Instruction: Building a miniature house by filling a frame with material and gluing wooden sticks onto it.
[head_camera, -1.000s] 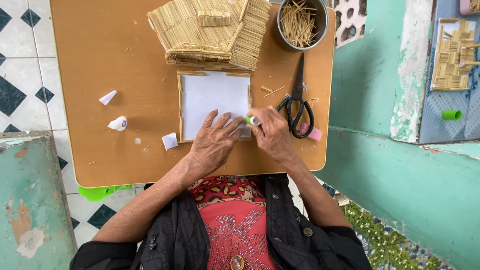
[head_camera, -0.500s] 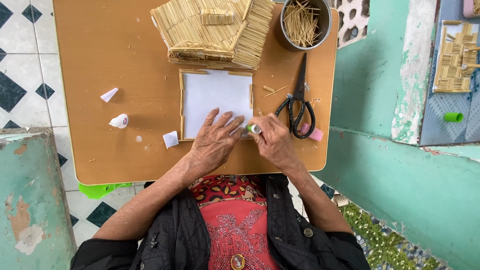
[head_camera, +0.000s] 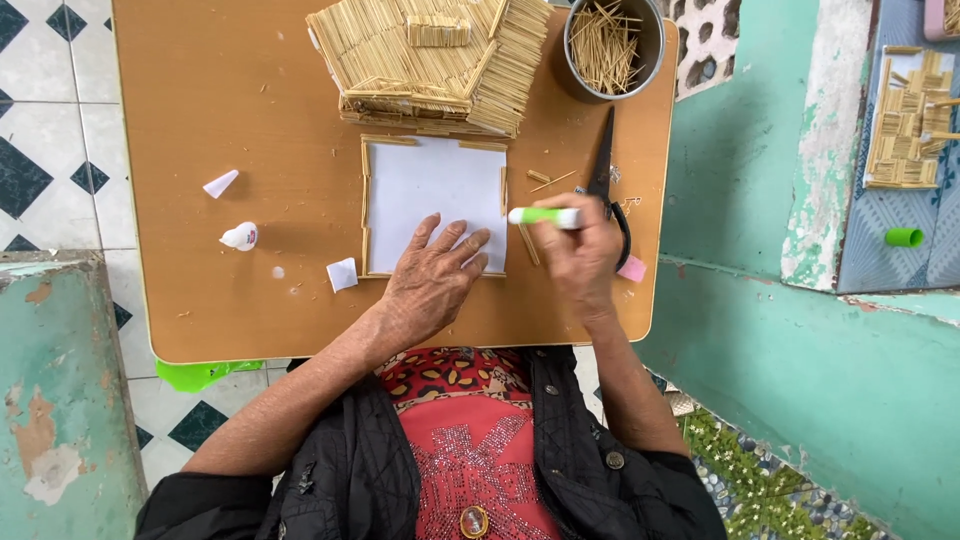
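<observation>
My left hand (head_camera: 432, 276) lies flat, fingers spread, on the near edge of a white paper square (head_camera: 435, 187) framed with thin wooden sticks. My right hand (head_camera: 583, 255) is closed around a green and white glue tube (head_camera: 543, 216), which points left at the square's right edge. Just beyond the square stands a model roof made of sticks (head_camera: 430, 55). All of it rests on a small brown table (head_camera: 240, 120).
A metal cup of sticks (head_camera: 612, 45) stands at the table's far right, black scissors (head_camera: 604, 165) and a pink eraser (head_camera: 631, 268) beside my right hand. White paper scraps (head_camera: 222, 183) and a small white cap (head_camera: 240, 236) lie left. Tiled floor and green walls surround the table.
My right hand has lifted away from my left and moved right and up, now holding the glue tube level above the square's right edge. My left hand stays on the paper.
</observation>
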